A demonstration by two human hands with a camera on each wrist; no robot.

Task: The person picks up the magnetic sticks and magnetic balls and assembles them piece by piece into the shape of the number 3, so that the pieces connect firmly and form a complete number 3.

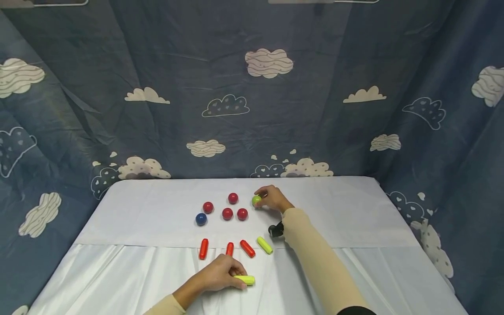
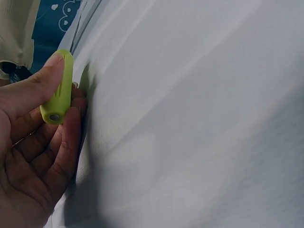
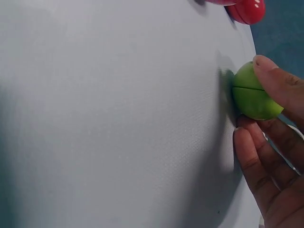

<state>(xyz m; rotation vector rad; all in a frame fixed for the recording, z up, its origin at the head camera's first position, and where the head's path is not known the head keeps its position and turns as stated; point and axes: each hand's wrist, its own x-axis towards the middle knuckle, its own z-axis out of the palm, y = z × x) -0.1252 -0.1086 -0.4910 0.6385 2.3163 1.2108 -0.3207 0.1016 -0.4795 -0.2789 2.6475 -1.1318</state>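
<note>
Hands point(image 1: 220, 274) pinch a lime stick point(image 1: 249, 280) and green ball point(image 3: 251, 102).

Light's pretty decent: the white cloth-covered surface point(image 1: 350, 214) is bright, the dark blue cloud-print fabric backdrop point(image 1: 307, 122) way dimmer. Soft shadow along the left of the beige-sleeved right arm point(image 1: 315, 253). Wrist cams look greyish and kinda soft, with blurry shadows beside the left hand point(image 2: 33, 161) and right hand point(image 3: 270, 154). Tiny white glare spots on one glossy red ball point(image 3: 248, 12).
</note>
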